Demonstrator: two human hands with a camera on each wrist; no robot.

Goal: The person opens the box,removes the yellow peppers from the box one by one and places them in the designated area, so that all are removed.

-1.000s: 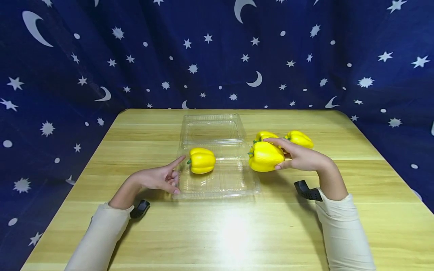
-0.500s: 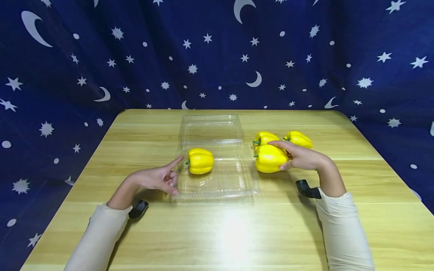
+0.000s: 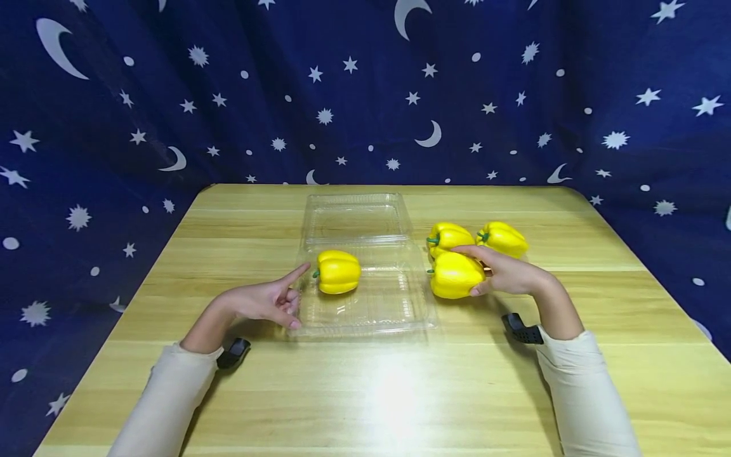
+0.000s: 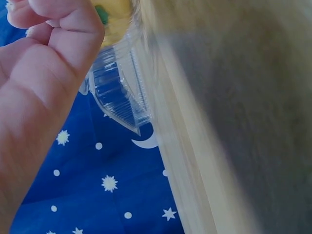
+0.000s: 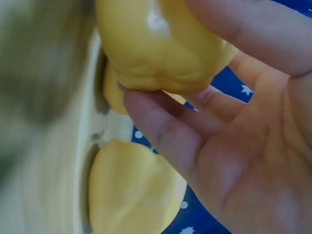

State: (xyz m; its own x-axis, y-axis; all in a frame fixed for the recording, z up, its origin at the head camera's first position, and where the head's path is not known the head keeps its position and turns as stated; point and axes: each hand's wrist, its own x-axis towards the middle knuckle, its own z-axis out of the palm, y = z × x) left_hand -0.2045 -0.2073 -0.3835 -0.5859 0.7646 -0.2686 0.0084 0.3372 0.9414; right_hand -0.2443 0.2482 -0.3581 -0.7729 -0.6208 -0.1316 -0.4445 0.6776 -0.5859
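Note:
My right hand grips a yellow bell pepper between thumb and fingers, just right of the clear plastic container. In the right wrist view, this pepper's rounded end faces the palm; its height over the table is hard to tell. Another yellow bell pepper, green stem to the left, lies inside the container's near half. At the container's left rim is my left hand, index finger and thumb stretched out along it, the other fingers bent and holding nothing. Its palm side fills the left wrist view's left part.
The container's lid half lies folded back, away from me. Behind the held pepper are two more yellow peppers, a nearer one and one farther right. A wooden table carries everything; a dark blue star-patterned curtain hangs behind.
My right hand has carried its pepper a little to the right, away from the container, then slightly toward me. The left hand and the pepper in the container have stayed in place.

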